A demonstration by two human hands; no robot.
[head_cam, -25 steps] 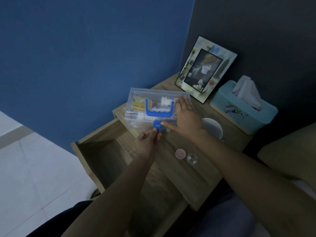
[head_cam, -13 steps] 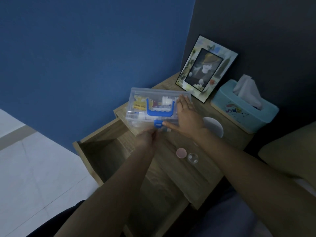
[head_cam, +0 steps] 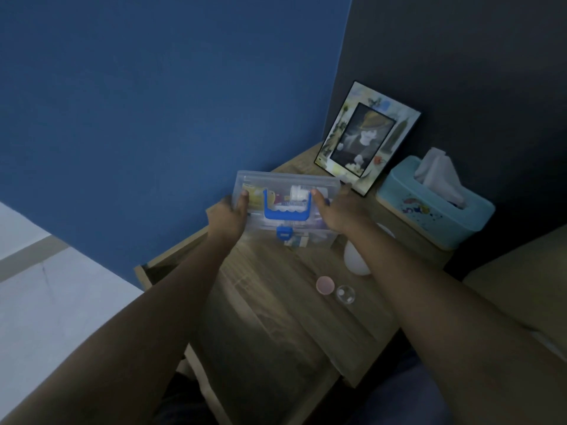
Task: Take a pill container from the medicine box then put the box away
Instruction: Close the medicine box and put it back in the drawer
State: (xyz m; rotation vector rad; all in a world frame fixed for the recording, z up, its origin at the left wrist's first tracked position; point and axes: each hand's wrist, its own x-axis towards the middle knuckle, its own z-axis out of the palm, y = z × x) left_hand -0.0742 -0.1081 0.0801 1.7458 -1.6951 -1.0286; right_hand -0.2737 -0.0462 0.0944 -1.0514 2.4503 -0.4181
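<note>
The medicine box [head_cam: 287, 185] is a clear plastic case with a blue handle and a blue latch, its lid down. My left hand [head_cam: 228, 217] grips its left end, thumb on the lid. My right hand [head_cam: 337, 211] grips its right end the same way. The box sits at the back left of the wooden nightstand top [head_cam: 276, 289]; whether it is lifted off the wood I cannot tell. A small clear pill container [head_cam: 345, 293] and its pink lid [head_cam: 324, 285] lie on the nightstand nearer to me, apart from both hands.
An open wooden drawer [head_cam: 144, 271] juts out below the nightstand top, mostly hidden by my left arm. A picture frame [head_cam: 366, 138] leans in the back corner. A teal tissue box [head_cam: 435, 207] and a white round object [head_cam: 356, 259] stand at the right.
My left hand left the blue latch and moved to the box's left end. My right hand shifted from the lid to the right end. The latch now lies flat.
</note>
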